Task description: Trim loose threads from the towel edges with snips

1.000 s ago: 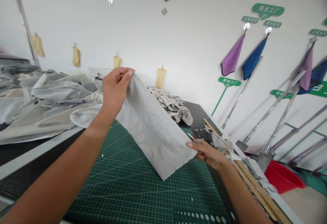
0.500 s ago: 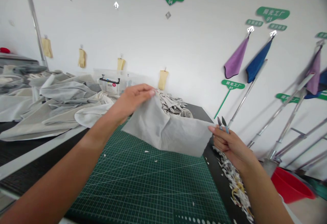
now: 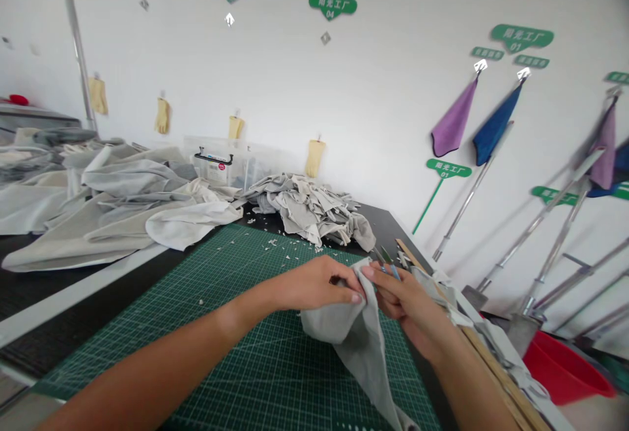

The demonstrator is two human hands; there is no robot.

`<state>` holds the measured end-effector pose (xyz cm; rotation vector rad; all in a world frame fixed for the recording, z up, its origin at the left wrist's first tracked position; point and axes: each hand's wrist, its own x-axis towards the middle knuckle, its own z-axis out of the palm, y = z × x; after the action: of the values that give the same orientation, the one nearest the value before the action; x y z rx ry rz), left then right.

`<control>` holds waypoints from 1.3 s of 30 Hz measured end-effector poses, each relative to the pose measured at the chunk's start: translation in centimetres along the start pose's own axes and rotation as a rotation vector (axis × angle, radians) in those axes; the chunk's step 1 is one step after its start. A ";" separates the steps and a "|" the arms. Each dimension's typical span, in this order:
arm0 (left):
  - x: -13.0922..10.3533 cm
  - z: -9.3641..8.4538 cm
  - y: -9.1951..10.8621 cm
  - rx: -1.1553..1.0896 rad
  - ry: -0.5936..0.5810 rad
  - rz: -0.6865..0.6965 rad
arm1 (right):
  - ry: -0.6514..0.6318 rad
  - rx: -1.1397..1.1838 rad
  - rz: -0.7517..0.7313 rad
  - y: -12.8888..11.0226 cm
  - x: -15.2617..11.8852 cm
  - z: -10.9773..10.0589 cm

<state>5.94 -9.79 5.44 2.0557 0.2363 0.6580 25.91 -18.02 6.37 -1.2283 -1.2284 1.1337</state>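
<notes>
Our left hand and right hand pinched grey cloth above the green mat, apparently gathering its edge; moving on seemingly called for keeping the snips clear.

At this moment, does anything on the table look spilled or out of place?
Yes: small pale scraps lie on the far part of the green mat, near the cloth heap; scattered loose, they look spilled.

Left fingers and right fingers pinching grey cloth, green mat
</notes>
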 end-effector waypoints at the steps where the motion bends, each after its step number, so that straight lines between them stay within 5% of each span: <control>1: 0.1 -0.7 -0.3 0.017 0.091 -0.010 | 0.016 0.030 0.017 0.3 0.1 -0.3; 5: -0.2 -5.7 -0.1 0.220 0.725 0.003 | 0.042 0.127 0.072 1.5 0.6 -2.0; 8: -2.1 -10.0 1.2 0.532 1.286 0.199 | 0.038 0.176 0.115 2.5 0.8 -3.6; 11: -5.1 -13.5 1.4 0.774 1.487 0.338 | 0.058 0.198 0.150 3.2 1.0 -4.8; 15: -9.2 -18.6 -3.0 0.949 1.404 0.144 | 0.079 0.222 0.164 3.6 1.2 -5.2; 19: -13.5 -23.6 -10.1 1.238 0.986 -0.526 | 0.058 0.245 0.164 4.0 1.2 -5.1; 21: -15.4 -24.7 -12.9 1.252 0.795 -0.854 | 0.035 0.249 0.155 4.1 1.2 -5.0; 22: -16.1 -24.7 -13.9 1.245 0.775 -0.904 | 0.027 0.248 0.150 4.1 1.3 -4.9; 26: -17.5 -23.1 -16.2 1.357 0.836 -0.883 | 0.024 0.233 0.161 4.0 1.6 -4.4; 30: -17.8 -22.2 -17.6 1.253 0.712 -0.908 | 0.030 0.191 0.189 3.8 2.0 -4.1; 39: -19.1 -25.5 -20.0 1.174 0.729 -0.889 | -0.023 0.151 0.249 4.4 4.5 -3.4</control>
<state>-22.01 11.89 -7.36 2.2301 2.2293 0.7107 29.67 -13.46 2.24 -1.2799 -1.0052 1.3993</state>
